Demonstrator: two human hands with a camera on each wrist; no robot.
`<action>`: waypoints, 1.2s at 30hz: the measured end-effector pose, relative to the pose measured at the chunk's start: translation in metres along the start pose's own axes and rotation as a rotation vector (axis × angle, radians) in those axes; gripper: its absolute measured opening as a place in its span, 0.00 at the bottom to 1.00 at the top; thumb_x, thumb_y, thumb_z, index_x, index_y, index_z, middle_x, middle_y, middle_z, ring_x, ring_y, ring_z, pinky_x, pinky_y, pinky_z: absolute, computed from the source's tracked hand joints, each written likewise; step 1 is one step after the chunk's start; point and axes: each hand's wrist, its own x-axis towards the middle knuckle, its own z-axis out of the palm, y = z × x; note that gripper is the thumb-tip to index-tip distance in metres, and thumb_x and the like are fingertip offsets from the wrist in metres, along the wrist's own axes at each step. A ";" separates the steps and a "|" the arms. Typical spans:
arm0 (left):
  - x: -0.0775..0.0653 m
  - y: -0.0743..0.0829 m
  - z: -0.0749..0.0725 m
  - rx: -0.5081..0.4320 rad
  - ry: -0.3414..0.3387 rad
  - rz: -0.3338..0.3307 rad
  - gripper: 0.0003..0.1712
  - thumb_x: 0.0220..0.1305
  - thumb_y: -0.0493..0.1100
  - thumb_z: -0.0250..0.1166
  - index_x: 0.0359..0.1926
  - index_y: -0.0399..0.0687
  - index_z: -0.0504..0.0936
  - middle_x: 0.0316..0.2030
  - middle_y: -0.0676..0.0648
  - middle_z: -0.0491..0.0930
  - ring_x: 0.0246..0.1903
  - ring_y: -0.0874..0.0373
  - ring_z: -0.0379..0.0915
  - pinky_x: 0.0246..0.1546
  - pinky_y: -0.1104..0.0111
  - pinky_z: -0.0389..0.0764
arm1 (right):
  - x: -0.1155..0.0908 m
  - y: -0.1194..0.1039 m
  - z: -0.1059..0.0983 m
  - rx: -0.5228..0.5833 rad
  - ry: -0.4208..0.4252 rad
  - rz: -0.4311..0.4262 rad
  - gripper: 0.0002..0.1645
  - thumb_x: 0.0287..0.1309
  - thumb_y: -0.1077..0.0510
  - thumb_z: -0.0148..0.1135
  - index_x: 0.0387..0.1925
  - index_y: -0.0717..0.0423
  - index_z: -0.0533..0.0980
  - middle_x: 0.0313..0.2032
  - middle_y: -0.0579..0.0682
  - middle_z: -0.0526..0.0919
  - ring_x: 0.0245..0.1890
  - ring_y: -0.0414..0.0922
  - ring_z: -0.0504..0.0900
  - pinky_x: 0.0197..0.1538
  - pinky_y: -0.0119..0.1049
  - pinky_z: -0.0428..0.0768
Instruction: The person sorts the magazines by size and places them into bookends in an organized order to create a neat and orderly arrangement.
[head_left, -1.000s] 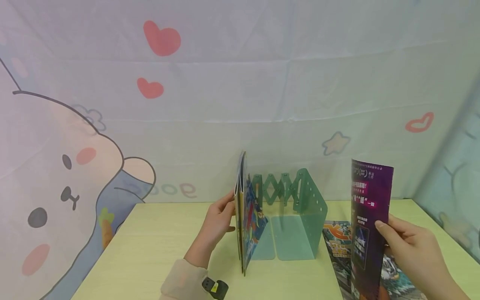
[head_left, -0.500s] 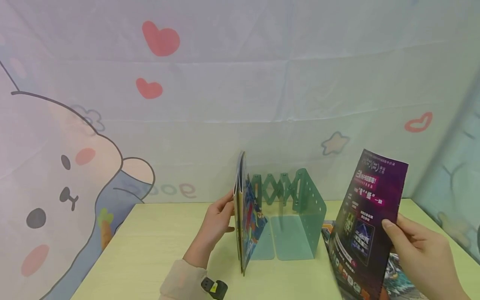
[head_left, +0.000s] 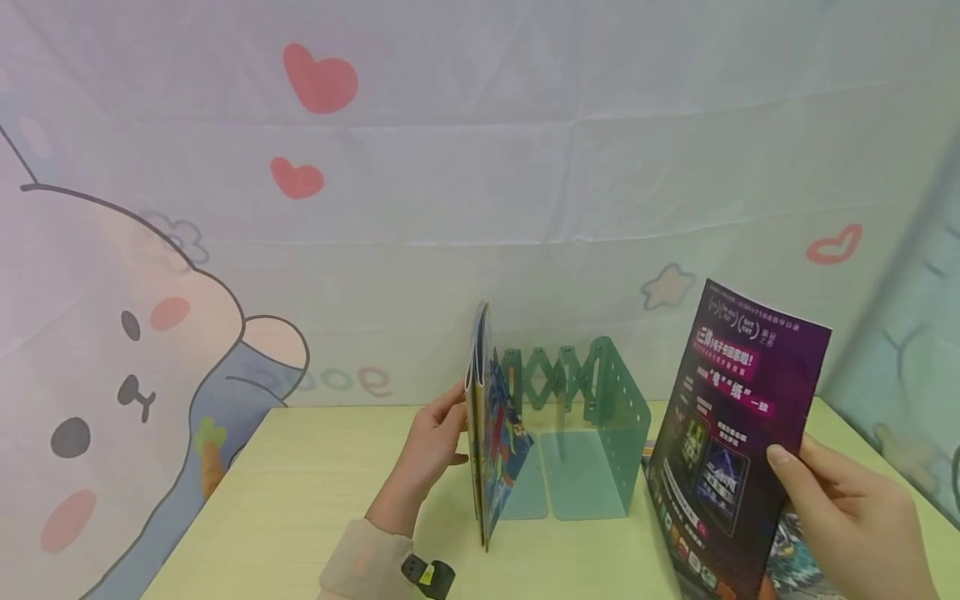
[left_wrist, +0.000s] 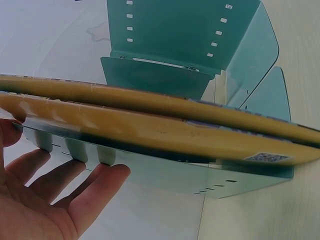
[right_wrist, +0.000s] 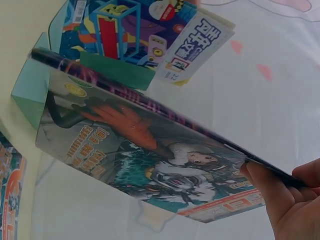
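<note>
A teal expandable metal bookend (head_left: 626, 450) stands on the table. Several thin magazines (head_left: 480, 433) stand upright along its left plate, a colourful blue cover facing inward. My left hand (head_left: 433, 437) rests its fingertips (left_wrist: 112, 175) against the outer face of that plate. On the right, my right hand (head_left: 862, 508) pinches a magazine (head_left: 738, 433) at its edge, thumb on the purple back cover. Its illustrated front cover shows in the right wrist view, where my right hand (right_wrist: 295, 200) grips one end.
Another magazine (head_left: 798, 558) lies flat on the pale yellow table (head_left: 300, 500), partly hidden behind the held one. A cloth backdrop (head_left: 465, 167) with a cartoon animal and hearts hangs behind the table. A black watch-like band (head_left: 429, 577) sits by the left sleeve.
The held magazine has turned from nearly edge-on so that more of its purple back cover faces the head camera. My right hand has shifted slightly right; the left hand stays by the bookend.
</note>
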 end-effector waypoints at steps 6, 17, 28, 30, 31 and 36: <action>-0.001 -0.001 -0.001 0.001 0.003 -0.005 0.27 0.70 0.49 0.47 0.69 0.59 0.64 0.62 0.43 0.71 0.55 0.44 0.74 0.38 0.51 0.83 | -0.005 -0.003 -0.002 0.038 0.001 0.054 0.25 0.63 0.53 0.58 0.59 0.59 0.73 0.45 0.40 0.82 0.29 0.16 0.75 0.26 0.17 0.77; -0.002 0.000 -0.003 -0.001 -0.002 -0.005 0.27 0.70 0.48 0.47 0.69 0.59 0.64 0.63 0.42 0.70 0.55 0.43 0.73 0.40 0.48 0.82 | -0.019 -0.014 -0.005 0.069 0.023 0.035 0.24 0.62 0.57 0.59 0.59 0.54 0.73 0.41 0.21 0.76 0.30 0.20 0.78 0.27 0.17 0.77; -0.003 -0.001 -0.004 -0.006 0.000 -0.008 0.27 0.70 0.48 0.47 0.69 0.58 0.63 0.65 0.43 0.68 0.55 0.43 0.73 0.39 0.49 0.82 | -0.026 -0.014 -0.008 0.076 0.017 -0.152 0.27 0.59 0.65 0.60 0.61 0.49 0.72 0.47 0.19 0.75 0.34 0.21 0.79 0.29 0.15 0.77; -0.003 -0.001 -0.003 -0.006 -0.002 -0.005 0.28 0.70 0.48 0.47 0.70 0.57 0.62 0.65 0.42 0.68 0.56 0.43 0.73 0.39 0.50 0.82 | -0.027 -0.016 -0.008 0.085 0.016 -0.157 0.27 0.59 0.66 0.60 0.61 0.49 0.72 0.47 0.21 0.76 0.35 0.22 0.79 0.29 0.16 0.77; -0.003 -0.001 -0.003 -0.007 -0.005 -0.005 0.28 0.70 0.48 0.47 0.70 0.57 0.62 0.65 0.42 0.67 0.56 0.43 0.73 0.39 0.50 0.82 | -0.028 -0.016 -0.009 0.084 0.006 -0.159 0.28 0.59 0.66 0.59 0.61 0.49 0.72 0.47 0.21 0.76 0.35 0.23 0.79 0.29 0.16 0.77; -0.001 -0.001 -0.002 -0.008 -0.010 -0.003 0.28 0.70 0.47 0.47 0.70 0.56 0.62 0.65 0.41 0.67 0.56 0.43 0.73 0.39 0.51 0.82 | -0.032 -0.021 -0.011 0.098 -0.019 -0.180 0.30 0.59 0.68 0.59 0.62 0.47 0.71 0.49 0.24 0.78 0.36 0.26 0.80 0.31 0.17 0.78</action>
